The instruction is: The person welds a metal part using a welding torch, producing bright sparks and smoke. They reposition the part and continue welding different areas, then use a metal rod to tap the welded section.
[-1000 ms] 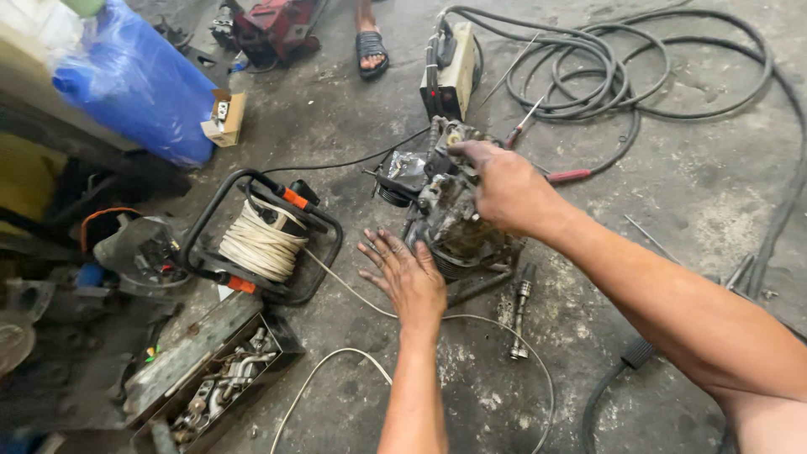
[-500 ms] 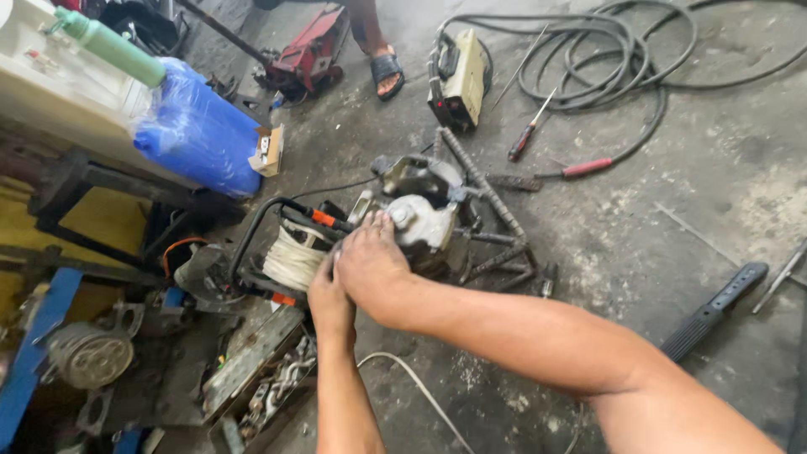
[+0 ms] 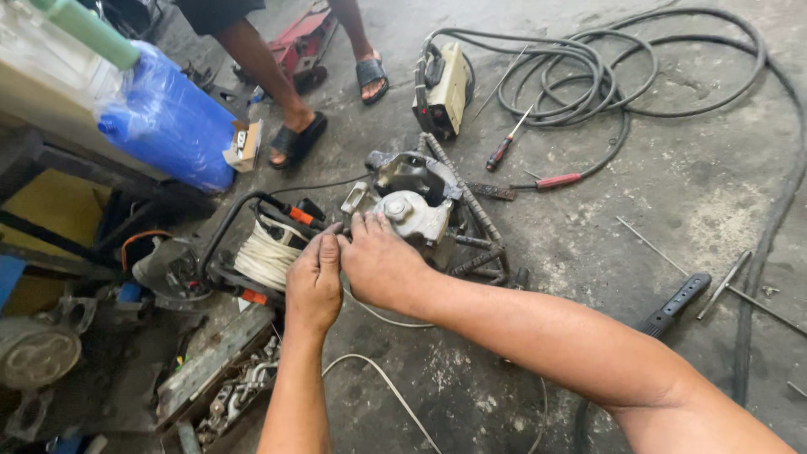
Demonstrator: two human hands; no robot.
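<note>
We cannot see what our left hand [image 3: 313,282] and right hand [image 3: 378,262] pinch between them; the fingers cover it. Our right hand hides the near side of the grey motor unit [image 3: 414,206]. The standing person [image 3: 277,76] is cut off above the knees, and the blue drum [image 3: 168,122] is partly hidden.

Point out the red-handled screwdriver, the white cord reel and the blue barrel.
red-handled screwdriver [image 3: 557,180]: head view, on its red handle.
white cord reel [image 3: 266,255]: head view, on the wound white cord.
blue barrel [image 3: 172,124]: head view, on its blue side wall.
</note>
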